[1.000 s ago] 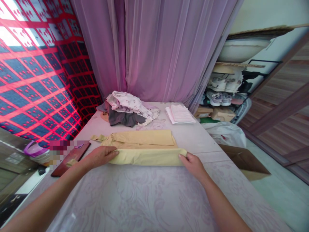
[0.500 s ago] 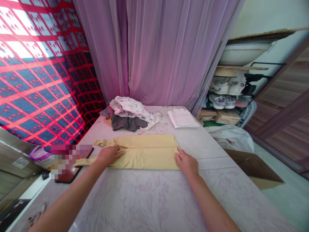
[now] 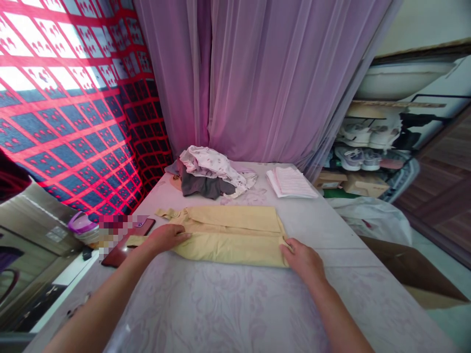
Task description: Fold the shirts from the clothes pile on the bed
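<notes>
A pale yellow garment [image 3: 228,247] lies on the table in a long flat strip, folded lengthwise. A buttoned band or strap shows at its left end. My left hand [image 3: 167,239] is closed on the left part of the near layer, with the fingertips at the lengthwise fold. At the right end, my right hand [image 3: 304,259] pinches the same layer near its corner. The near layer's front edge bows slightly towards me. Part of the garment's left end is hidden by my left hand and forearm.
Behind the garment sits a loose heap of clothes [image 3: 209,174], with a folded pink-white striped cloth [image 3: 291,182] to its right. A reddish-brown phone or case [image 3: 114,257] lies left. Right of the table [image 3: 221,309] stand an open cardboard box [image 3: 408,267] and a shoe rack [image 3: 362,142].
The view has swung slightly left. My left fingers, spread flat before, now grip the cloth. The garment's near layer has been drawn towards me, and its right end is lower.
</notes>
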Demonstrator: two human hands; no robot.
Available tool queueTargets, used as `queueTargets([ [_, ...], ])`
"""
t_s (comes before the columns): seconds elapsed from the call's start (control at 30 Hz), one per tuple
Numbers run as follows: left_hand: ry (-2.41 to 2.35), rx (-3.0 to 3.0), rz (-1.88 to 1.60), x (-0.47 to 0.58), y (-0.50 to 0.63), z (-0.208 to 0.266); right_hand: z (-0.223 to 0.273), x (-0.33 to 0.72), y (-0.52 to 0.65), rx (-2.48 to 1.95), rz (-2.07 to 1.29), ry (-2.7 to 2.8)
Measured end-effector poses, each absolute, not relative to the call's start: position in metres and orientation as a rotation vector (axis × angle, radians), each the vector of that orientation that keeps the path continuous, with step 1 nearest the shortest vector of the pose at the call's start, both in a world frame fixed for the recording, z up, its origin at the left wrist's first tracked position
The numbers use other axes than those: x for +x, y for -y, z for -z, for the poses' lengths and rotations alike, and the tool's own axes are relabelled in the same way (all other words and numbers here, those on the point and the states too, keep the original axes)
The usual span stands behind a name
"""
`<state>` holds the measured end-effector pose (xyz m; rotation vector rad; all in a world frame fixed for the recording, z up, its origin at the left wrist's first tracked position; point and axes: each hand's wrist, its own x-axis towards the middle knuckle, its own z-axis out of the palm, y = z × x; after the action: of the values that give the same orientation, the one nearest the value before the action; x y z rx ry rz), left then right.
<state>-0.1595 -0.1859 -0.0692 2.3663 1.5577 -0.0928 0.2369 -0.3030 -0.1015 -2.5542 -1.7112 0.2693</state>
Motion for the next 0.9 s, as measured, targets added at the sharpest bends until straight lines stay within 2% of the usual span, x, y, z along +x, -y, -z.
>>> queueTargets([
  [0.17,-1.726,2.390,0.157,-0.149,0.194,0.076,0.109,0.237,0.308,-2.536,-0.226,1.684],
  [0.37,-1.844,2.462,0.005,-0.141,0.203,0.077,0.114,0.230,0.310,-2.591,-0.119,1.651],
  [0.5,-1.662,2.686,-0.270,-0.121,0.217,0.084,0.115,0.228,0.310,-2.519,-0.003,1.648],
  [0.63,-1.345,2.834,-0.310,-0.084,0.239,0.104,0.115,0.219,0.306,-2.221,0.269,1.795],
  [0.77,-1.271,2.830,-0.210,-0.060,0.250,0.121,0.118,0.198,0.301,-1.965,0.068,2.194],
  [0.9,-1.291,2.770,-0.123,-0.060,0.248,0.127,0.123,0.187,0.300,-2.063,-0.227,2.319],
])
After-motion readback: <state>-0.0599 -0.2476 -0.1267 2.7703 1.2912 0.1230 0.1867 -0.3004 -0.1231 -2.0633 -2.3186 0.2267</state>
